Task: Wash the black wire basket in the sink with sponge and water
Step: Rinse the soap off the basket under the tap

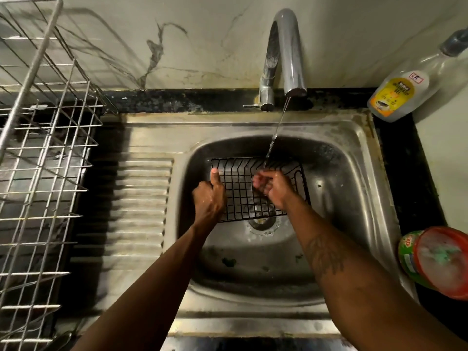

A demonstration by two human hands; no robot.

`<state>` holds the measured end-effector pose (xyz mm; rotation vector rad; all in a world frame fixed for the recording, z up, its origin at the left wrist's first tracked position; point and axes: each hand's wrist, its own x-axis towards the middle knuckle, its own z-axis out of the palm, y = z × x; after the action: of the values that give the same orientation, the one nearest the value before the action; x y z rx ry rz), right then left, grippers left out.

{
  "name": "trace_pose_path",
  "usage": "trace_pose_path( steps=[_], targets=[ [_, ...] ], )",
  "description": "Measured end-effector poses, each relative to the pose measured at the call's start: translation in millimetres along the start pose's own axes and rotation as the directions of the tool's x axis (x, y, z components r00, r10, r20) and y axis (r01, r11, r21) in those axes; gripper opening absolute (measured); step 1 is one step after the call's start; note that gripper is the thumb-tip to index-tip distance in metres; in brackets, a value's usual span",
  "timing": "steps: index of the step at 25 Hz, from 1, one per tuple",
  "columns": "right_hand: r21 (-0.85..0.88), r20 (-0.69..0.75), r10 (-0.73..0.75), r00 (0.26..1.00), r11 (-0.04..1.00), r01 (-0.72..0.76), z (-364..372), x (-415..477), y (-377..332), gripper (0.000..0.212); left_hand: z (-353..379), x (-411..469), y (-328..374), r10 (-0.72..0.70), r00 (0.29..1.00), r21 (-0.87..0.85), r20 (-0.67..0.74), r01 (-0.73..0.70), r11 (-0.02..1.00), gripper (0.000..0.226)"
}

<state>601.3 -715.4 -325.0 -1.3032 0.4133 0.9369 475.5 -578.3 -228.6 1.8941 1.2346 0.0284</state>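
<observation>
Head view, looking down into a steel sink (354, 138). The black wire basket (238, 196) sits tilted in the basin at centre frame, its near edge just above the drain (262, 222). The left hand (209, 198) grips the basket's left side, with the thumb upright against the rim wire. The right hand (272, 190) lies over the right half of the grid with fingers curled, but it is blurred, and whether it encloses a sponge cannot be told. The two hands are apart, with open mesh between them.

A thin water stream (277, 127) falls from the curved faucet (286, 46), at top centre, onto the basket's far edge beside the right hand.

Surroundings — a metal dish rack (45, 148) at the left edge, a yellow-labelled bottle (402, 95) at upper right, and a red-rimmed tub (435, 262) at lower right.
</observation>
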Motion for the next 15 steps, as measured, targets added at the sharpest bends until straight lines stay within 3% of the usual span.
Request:
trace_pose_path(
  steps=[1,3,5,7,9,11,12,13,15],
  targets=[
    [-0.023,0.080,0.059,0.995,0.998,-0.057,8,-1,2,0.025,4,6,-1,0.001,1.000,-0.021,0.006,-0.001,1.000,0.062],
    [-0.250,0.203,0.200,0.959,0.957,-0.147,20,-4,4,0.028,12,23,-9,0.016,1.000,-0.037,-0.004,-0.016,0.999,0.067],
    [-0.418,0.281,0.270,0.921,0.898,-0.136,17,-1,3,0.029,23,35,-19,0.044,0.998,-0.030,-0.049,-0.046,0.998,0.065],
    [-0.329,0.265,0.141,0.954,0.943,-0.048,9,8,-1,0.027,37,39,-25,0.097,0.992,-0.027,-0.086,-0.099,0.995,0.062],
    [-0.146,0.101,-0.070,0.992,0.986,0.084,6,17,-12,0.026,46,36,-26,0.151,0.982,-0.030,-0.110,-0.155,0.987,0.061],
    [-0.053,0.025,-0.144,0.989,0.988,0.146,6,20,-17,0.025,53,38,-31,0.203,0.969,-0.035,-0.142,-0.210,0.977,0.069],
    [-0.105,0.050,-0.129,0.990,0.985,0.134,7,16,-17,0.024,56,42,-34,0.214,0.967,-0.033,-0.136,-0.220,0.975,0.075],
    [-0.264,0.107,-0.084,0.991,0.958,0.109,6,10,-14,0.023,58,46,-37,0.225,0.966,-0.024,-0.124,-0.229,0.973,0.080],
    [-0.672,0.255,0.083,0.963,0.732,0.115,1,0,-8,0.022,66,52,-40,0.235,0.965,-0.021,-0.113,-0.239,0.971,0.087]
  ],
)
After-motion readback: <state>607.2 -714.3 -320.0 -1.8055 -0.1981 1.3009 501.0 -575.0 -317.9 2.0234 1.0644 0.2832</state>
